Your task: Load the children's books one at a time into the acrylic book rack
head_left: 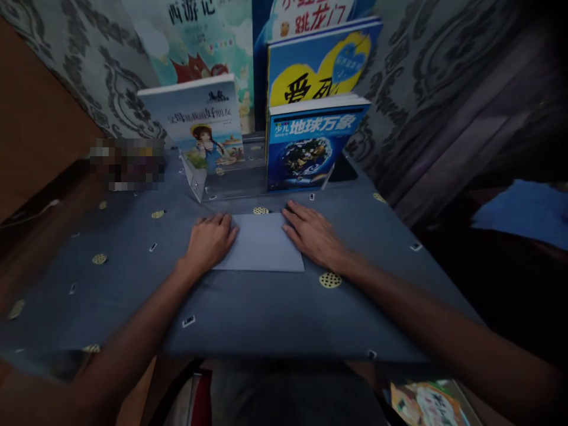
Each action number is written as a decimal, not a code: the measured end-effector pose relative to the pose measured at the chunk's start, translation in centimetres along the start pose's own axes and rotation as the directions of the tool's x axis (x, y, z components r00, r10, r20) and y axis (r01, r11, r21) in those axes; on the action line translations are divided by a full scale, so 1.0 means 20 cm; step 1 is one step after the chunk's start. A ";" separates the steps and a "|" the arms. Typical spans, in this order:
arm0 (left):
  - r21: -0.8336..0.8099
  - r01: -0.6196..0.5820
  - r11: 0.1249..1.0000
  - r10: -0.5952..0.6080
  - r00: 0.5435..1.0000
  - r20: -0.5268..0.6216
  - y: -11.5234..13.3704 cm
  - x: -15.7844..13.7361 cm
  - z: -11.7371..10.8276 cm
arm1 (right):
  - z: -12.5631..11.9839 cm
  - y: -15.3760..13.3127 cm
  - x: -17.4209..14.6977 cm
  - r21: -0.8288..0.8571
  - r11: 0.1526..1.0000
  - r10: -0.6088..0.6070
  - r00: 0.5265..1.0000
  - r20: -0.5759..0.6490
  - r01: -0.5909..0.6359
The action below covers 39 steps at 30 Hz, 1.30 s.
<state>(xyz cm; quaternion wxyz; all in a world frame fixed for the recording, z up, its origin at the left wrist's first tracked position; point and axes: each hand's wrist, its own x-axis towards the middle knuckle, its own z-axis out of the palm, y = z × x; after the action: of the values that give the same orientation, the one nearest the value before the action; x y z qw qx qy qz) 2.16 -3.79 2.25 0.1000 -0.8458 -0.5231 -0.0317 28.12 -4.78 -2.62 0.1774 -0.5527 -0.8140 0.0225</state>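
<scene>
A pale sheet of paper (266, 242), looking bluish in the dim light, lies flat on the cloth-covered table in front of me. My left hand (212, 238) rests palm down over its left edge, fingers slightly bent and thumb on the paper. At the right edge lies my right hand (313, 234), its fingers stretched out and spread, with the fingertips at the far right corner. Neither hand grasps anything. Part of each side edge of the paper is hidden under the hands.
Behind the paper, an upright book with a girl on its cover (204, 127) leans in a clear stand (195, 180). To its right stands a blue globe book (310, 148), with a yellow-heart book (322, 62) behind. Large picture books (208, 35) rest against the patterned wall covering.
</scene>
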 end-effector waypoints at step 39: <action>0.253 -0.639 0.726 0.683 0.713 -0.160 0.21 -0.13 -0.02 | -0.14 -0.04 0.10 0.495 0.844 -0.266 0.962 0.055 0.205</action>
<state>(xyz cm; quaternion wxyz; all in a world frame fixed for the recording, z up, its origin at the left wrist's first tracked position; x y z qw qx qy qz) 4.76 -8.07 1.69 0.2435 -0.9538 -0.1691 -0.0494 27.72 -3.69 0.69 0.2618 -0.3837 -0.8532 0.2374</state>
